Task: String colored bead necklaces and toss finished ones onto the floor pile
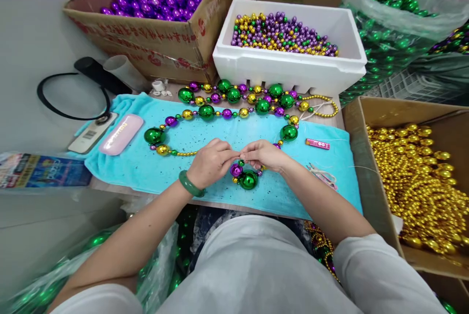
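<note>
Left hand point(209, 162) and right hand point(264, 154) meet over the towel point(220, 138), fingers pinching the bead string point(242, 173) just above a green ball point(248, 179); a foam box point(289, 67) sits far.

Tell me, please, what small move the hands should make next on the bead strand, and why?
Probably slide the small bead pinched between the left hand and right hand down the string to the purple bead and big green bead. Both hands' fingertips meet just above those beads, and the rest of the strand already lies strung on the teal towel.
</note>
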The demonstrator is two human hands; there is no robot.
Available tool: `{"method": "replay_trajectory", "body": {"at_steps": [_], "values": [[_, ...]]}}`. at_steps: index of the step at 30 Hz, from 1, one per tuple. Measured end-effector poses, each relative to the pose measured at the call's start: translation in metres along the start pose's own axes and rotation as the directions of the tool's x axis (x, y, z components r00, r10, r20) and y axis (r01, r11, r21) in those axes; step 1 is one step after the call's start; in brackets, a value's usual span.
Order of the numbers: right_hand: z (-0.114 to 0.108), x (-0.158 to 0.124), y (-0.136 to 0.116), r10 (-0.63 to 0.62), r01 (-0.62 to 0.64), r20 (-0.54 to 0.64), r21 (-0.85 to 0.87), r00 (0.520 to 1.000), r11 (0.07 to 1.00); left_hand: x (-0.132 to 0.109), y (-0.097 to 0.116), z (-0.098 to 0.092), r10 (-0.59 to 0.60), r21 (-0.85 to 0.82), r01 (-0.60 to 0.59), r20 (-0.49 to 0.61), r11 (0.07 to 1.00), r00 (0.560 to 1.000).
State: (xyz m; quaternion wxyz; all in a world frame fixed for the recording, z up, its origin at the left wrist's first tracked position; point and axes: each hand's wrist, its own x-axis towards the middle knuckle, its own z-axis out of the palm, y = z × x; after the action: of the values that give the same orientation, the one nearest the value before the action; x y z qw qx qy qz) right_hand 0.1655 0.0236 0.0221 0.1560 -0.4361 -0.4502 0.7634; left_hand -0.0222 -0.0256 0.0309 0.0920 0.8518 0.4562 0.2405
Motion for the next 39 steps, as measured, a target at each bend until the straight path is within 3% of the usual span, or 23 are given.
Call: {"method": "replay_trajectory", "body": {"at_steps": [3, 5, 8, 9, 11, 16, 18, 20, 23, 24, 25, 27, 29, 32, 36, 39], "values": [[0.004, -0.005, -0.003, -0.163, 0.118, -0.118, -0.319, 0.980, 0.940, 0.003, -0.001, -0.002, -0.165, 0.006, 0.165, 0.057, 0.986, 0.985], [0.009, -0.010, -0.006, -0.330, 0.184, -0.156, -0.580, 0.931, 0.794, 0.006, -0.004, -0.005, -0.334, -0.164, 0.361, 0.172, 0.918, 0.927], [0.022, -0.020, -0.009, -0.498, 0.187, -0.145, -0.810, 0.855, 0.556, 0.010, -0.012, -0.007, -0.479, -0.487, 0.637, 0.420, 0.598, 0.771], [0.028, -0.023, -0.009, -0.518, 0.175, -0.140, -0.841, 0.844, 0.511, 0.010, -0.013, -0.007, -0.478, -0.554, 0.674, 0.476, 0.490, 0.738], [0.038, -0.027, -0.004, -0.531, 0.157, -0.134, -0.871, 0.837, 0.466, 0.010, -0.015, -0.006, -0.463, -0.635, 0.688, 0.521, 0.351, 0.717], [0.055, -0.039, 0.015, -0.493, 0.214, -0.030, -0.876, 0.870, 0.432, 0.006, -0.012, -0.005, -0.482, -0.720, 0.663, 0.516, 0.204, 0.709], [0.051, -0.043, 0.016, -0.428, 0.248, 0.038, -0.859, 0.903, 0.447, 0.004, -0.010, -0.007, -0.476, -0.715, 0.650, 0.492, 0.257, 0.729], [0.040, -0.042, 0.008, -0.426, 0.246, 0.010, -0.828, 0.905, 0.504, 0.002, -0.006, -0.011, -0.457, -0.687, 0.604, 0.420, 0.404, 0.784], [0.021, -0.027, -0.009, -0.511, 0.295, -0.173, -0.645, 0.842, 0.705, 0.001, 0.000, -0.015, -0.347, -0.581, 0.418, 0.237, 0.698, 0.908], [0.015, -0.018, -0.013, -0.490, 0.334, -0.196, -0.519, 0.849, 0.787, 0.001, 0.002, -0.015, -0.295, -0.521, 0.344, 0.179, 0.781, 0.939], [0.012, -0.008, -0.015, -0.437, 0.354, -0.169, -0.370, 0.883, 0.859, 0.001, 0.004, -0.015, -0.246, -0.453, 0.279, 0.131, 0.847, 0.960], [0.008, 0.011, -0.013, -0.287, 0.288, 0.018, -0.098, 0.958, 0.953, 0.000, 0.005, -0.012, -0.167, -0.313, 0.178, 0.061, 0.933, 0.984], [0.008, 0.024, -0.007, -0.169, 0.170, 0.217, 0.012, 0.961, 0.985, -0.002, 0.004, -0.006, -0.116, -0.198, 0.115, 0.009, 0.973, 0.993], [0.006, 0.029, 0.000, -0.094, 0.096, 0.372, 0.014, 0.923, 0.995, -0.006, -0.001, 0.003, -0.094, -0.100, 0.086, -0.074, 0.991, 0.993], [-0.003, 0.022, 0.002, -0.056, 0.038, 0.448, 0.049, 0.892, 0.998, -0.011, -0.006, 0.014, -0.112, -0.063, 0.102, -0.179, 0.993, 0.977], [-0.007, 0.019, 0.005, -0.042, 0.004, 0.429, 0.089, 0.903, 0.996, -0.013, -0.005, 0.021, -0.115, -0.067, 0.102, -0.234, 0.993, 0.965]]}}
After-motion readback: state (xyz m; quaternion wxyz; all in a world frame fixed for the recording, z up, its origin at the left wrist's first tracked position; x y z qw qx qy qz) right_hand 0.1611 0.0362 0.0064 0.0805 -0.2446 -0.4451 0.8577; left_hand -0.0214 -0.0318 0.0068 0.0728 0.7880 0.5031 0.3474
